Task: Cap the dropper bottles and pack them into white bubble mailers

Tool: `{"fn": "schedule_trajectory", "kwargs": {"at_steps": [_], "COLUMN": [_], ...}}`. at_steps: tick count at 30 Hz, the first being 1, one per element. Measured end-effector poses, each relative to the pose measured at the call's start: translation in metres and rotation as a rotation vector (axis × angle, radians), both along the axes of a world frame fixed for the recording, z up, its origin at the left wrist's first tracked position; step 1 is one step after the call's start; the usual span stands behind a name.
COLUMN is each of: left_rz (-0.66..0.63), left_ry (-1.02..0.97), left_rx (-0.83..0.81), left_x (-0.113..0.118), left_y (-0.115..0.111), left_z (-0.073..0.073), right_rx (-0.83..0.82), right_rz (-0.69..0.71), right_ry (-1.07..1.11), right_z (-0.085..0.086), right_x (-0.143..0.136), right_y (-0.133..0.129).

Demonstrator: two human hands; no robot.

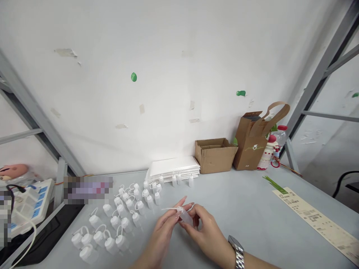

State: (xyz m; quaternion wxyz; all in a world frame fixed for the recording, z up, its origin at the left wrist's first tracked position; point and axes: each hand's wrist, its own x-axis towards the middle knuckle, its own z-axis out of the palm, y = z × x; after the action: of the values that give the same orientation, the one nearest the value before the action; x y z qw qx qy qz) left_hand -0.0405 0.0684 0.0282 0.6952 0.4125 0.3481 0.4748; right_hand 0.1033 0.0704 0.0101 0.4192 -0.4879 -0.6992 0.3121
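A small translucent plastic bottle [186,216] is held tilted between my two hands, above the grey tabletop. My right hand [204,226], with a metal-band watch at its wrist, has thumb and fingers closed round the bottle's body. At the bottle's top, my left hand [166,224] pinches the white cap [178,210]; a thin cap strap sticks out to the left. Fingers partly cover the cap. Several similar bottles with white looped caps [110,244] stand to the left of my hands, and a few more, such as one bottle [191,181], stand farther back.
Against the wall lie stacked white padded envelopes [174,166], beside an open cardboard box [215,158] and a brown paper bag [249,145]. A label strip [314,216] lies at right. A power strip [36,203] and a black mat [53,231] are at left.
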Motion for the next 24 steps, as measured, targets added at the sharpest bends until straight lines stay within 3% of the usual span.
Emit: {"fn": "schedule_trajectory", "kwargs": {"at_steps": [5, 8, 18, 24], "left_rz": [0.006, -0.007, -0.031, -0.041], "left_ry": [0.007, -0.014, -0.058, -0.102], "left_rx": [-0.030, -0.039, -0.022, -0.037], "left_x": [-0.001, -0.002, -0.002, -0.003], "left_y": [0.001, 0.001, 0.004, 0.006], "left_z": [0.000, -0.004, -0.009, -0.011], "right_rx": [0.178, 0.191, -0.116, -0.222], "right_rz": [0.027, 0.020, 0.054, 0.061], "right_ry": [-0.131, -0.159, 0.092, 0.215], "right_z": [-0.004, -0.005, 0.004, 0.000], "right_x": [0.002, 0.002, -0.002, -0.002], "right_y": [-0.003, -0.003, -0.001, 0.001]}}
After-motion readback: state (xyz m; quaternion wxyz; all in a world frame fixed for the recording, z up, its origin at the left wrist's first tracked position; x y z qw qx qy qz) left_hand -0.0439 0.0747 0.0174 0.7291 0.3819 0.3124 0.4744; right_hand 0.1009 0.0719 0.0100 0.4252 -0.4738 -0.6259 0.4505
